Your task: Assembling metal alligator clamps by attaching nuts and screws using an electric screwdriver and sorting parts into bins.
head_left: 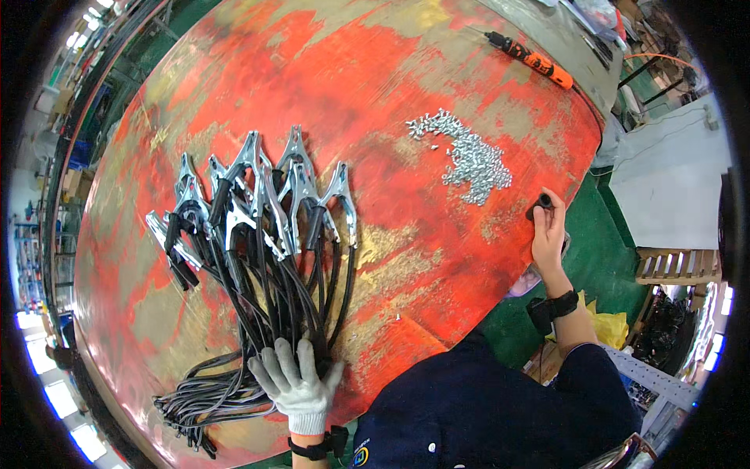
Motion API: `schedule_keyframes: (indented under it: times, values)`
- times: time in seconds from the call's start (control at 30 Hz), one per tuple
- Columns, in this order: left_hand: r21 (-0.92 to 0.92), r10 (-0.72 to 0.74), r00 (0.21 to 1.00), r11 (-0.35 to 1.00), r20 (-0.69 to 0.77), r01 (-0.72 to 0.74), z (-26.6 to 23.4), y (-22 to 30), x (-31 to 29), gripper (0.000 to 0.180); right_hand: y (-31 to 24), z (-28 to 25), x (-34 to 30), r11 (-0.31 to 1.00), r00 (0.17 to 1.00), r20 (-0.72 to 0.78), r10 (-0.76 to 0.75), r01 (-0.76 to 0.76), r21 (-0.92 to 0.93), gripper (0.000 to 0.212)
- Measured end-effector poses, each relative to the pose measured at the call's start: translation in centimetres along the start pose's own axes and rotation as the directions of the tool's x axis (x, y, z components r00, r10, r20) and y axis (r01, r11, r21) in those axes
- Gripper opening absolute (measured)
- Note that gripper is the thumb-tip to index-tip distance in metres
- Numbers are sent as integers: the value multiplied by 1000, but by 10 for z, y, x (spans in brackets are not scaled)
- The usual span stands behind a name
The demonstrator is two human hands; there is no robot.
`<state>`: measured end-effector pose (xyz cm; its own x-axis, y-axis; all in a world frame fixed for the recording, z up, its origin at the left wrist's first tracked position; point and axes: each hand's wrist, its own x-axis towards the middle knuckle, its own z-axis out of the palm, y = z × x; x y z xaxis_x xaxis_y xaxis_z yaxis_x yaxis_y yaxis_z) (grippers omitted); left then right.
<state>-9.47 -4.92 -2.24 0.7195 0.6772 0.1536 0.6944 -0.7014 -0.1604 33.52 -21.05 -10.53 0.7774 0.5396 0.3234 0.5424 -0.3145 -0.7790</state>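
My left hand [298,391], in a pale knitted glove, lies over a bundle of black cables [254,313] with its fingers stretched out. Beyond it, at the upper ends of the cables, several silver metal spring clamps [271,207] lie in a cluster, some with black sleeves on their handles. My bare right hand [550,234] is at the table's right edge, its fingers closed round a short black cylindrical piece [541,203]. That piece looks like a handle sleeve, though its exact kind is unclear. The gloved palm hides part of the cables.
A pile of small silver screws [473,160] lies on the worn red table [375,102], left of my right hand. An orange and black electric screwdriver [539,62] rests at the far right, its cord trailing along the edge. Looped cable ends [207,399] spread at the near left.
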Motion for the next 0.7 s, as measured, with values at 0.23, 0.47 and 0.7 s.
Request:
schedule_keyframes:
  times: [0.23,0.47,0.7]
  values:
    - [-65,41,991,997,124,-33,14,-32,20,69,3,18,-7,957,954,-168,249,-269,-109,34]
    - [-202,96,952,979,290,-37,10,-48,39,69,-4,14,5,848,955,-197,220,-287,-445,40]
    - [-97,-35,967,993,254,61,37,-109,105,61,-4,18,5,814,955,-188,231,-295,-500,41]
